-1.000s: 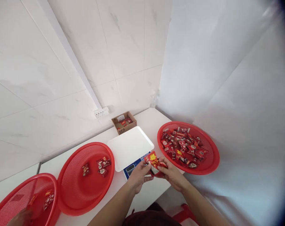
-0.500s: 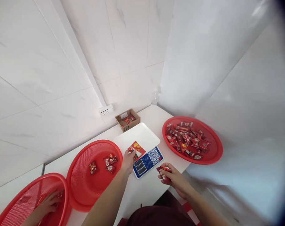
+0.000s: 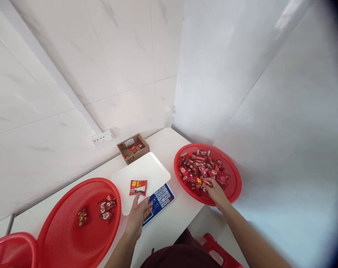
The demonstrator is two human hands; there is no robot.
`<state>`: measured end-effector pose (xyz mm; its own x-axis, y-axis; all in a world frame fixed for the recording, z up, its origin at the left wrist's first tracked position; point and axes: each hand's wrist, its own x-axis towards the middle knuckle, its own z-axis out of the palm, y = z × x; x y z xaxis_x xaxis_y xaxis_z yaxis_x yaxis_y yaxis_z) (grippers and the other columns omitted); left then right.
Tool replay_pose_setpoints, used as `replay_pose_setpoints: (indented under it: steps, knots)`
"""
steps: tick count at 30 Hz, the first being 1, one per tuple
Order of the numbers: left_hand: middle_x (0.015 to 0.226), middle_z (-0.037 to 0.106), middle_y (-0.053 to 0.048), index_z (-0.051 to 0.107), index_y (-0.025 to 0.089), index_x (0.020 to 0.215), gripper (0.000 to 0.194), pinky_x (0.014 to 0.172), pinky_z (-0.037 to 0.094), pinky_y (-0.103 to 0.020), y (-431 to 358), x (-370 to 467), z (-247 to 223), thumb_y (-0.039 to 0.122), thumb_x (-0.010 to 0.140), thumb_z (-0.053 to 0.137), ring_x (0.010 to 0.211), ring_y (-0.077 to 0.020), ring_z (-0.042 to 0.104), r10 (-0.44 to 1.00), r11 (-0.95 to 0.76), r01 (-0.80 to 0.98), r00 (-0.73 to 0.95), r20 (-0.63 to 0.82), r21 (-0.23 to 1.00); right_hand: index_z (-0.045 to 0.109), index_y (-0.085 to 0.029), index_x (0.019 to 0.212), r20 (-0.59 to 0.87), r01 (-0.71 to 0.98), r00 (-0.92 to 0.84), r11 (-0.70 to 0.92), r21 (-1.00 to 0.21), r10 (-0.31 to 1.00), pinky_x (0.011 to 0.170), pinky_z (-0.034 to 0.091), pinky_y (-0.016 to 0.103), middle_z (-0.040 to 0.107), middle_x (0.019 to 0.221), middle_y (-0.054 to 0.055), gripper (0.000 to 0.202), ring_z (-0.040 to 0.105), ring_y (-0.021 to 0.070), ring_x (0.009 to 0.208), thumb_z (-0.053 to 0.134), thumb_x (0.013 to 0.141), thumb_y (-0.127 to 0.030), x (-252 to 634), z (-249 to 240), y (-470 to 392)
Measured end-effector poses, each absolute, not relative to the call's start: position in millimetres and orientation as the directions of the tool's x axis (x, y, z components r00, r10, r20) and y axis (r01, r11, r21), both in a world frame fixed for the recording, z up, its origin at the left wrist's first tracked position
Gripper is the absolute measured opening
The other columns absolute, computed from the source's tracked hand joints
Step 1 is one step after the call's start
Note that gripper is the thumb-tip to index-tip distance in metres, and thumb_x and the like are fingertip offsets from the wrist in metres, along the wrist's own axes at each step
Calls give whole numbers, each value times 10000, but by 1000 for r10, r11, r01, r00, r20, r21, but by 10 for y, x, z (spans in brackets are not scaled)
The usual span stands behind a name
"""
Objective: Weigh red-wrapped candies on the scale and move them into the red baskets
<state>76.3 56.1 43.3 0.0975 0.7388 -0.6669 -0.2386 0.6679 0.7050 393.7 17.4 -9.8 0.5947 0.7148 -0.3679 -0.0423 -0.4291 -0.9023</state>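
My left hand (image 3: 139, 216) is open, its fingers spread over the near edge of the scale's white tray (image 3: 153, 169). Just beyond the fingertips, a red snack packet (image 3: 138, 187) with a yellow and white print lies flat on that tray. Part of the scale's blue keypad panel (image 3: 161, 203) is covered by the hand. On the right, my right hand (image 3: 215, 192) reaches over the rim of a red basket (image 3: 236, 175) heaped with small red packets (image 3: 202, 170). Its fingers are closed on a small red packet (image 3: 207, 182) at the pile's near side.
A red basket (image 3: 59, 219) with a few packets stands left of the scale, and another red basket (image 3: 12, 249) is cut off at the lower left. Behind the scale sits a small cardboard box (image 3: 133, 148) holding packets. A red stool (image 3: 221, 253) is below the table.
My left hand has let go of the red packet, which now lies on the scale's tray. My right hand has moved into the right basket. The view has shifted right.
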Motion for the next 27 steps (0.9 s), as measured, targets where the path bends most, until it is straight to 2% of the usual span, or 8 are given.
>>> replay_pose_setpoints:
  steps: [5,7,10,13,16,20,23,27]
  knots:
    - [1133,621,-122,425,212,1193,519,845,477,-329,578,1081,447,310,732,643,919,-198,645,668,744,-130,133,-732,656,630,-184,827,-265,377,531,-504,-777,805,980,318,427,594,1107,122,265,428,320,1185,627,564,-148,4526,-338,461]
    - [1099,638,-121,457,201,1150,477,832,477,-327,620,1230,432,296,723,647,891,-195,651,649,761,-114,117,-752,639,626,-178,922,-236,493,484,-485,-722,843,1010,277,400,551,1188,127,309,375,294,1234,596,616,-142,4617,-419,646]
    - [1086,645,-118,492,192,1108,446,825,473,-320,678,1439,446,304,709,656,892,-194,648,638,770,-104,120,-760,630,581,-173,1071,-230,607,436,-473,-639,870,987,292,388,520,1215,140,412,410,282,1193,568,662,-121,4660,-551,902]
    - [1072,652,-114,510,185,1098,468,826,466,-320,706,1577,496,352,690,668,906,-197,641,645,764,-83,134,-752,640,549,-153,1140,-229,672,432,-481,-564,872,942,312,411,485,1211,182,497,432,320,1144,540,652,-54,4683,-647,1027]
    - [1046,661,-114,521,178,1093,509,826,460,-329,698,1616,533,400,664,680,901,-203,639,656,754,-70,129,-744,653,584,-148,1082,-226,708,405,-460,-535,886,919,329,382,514,1137,170,459,476,299,1082,487,654,-14,4730,-653,1055]
    - [1040,662,-106,532,179,1072,521,823,458,-323,664,1581,530,409,636,697,899,-199,634,641,767,-67,82,-763,638,588,-179,1044,-223,721,306,-378,-580,925,927,341,307,552,1111,98,387,498,219,1062,436,705,-70,4649,-597,1116]
    - [1024,663,-103,539,177,1058,518,812,457,-317,645,1548,514,407,624,704,879,-193,634,634,774,-52,82,-769,632,572,-221,1090,-250,710,191,-310,-632,949,905,360,263,567,1142,42,382,504,182,1067,488,722,-164,4371,-605,1173]
    - [1004,664,-99,546,178,1039,499,784,458,-312,634,1499,516,400,622,705,843,-182,633,642,765,-33,117,-758,643,480,-228,1224,-293,696,219,-360,-622,931,885,351,348,486,1260,101,566,450,267,1128,590,669,-201,3972,-666,1166]
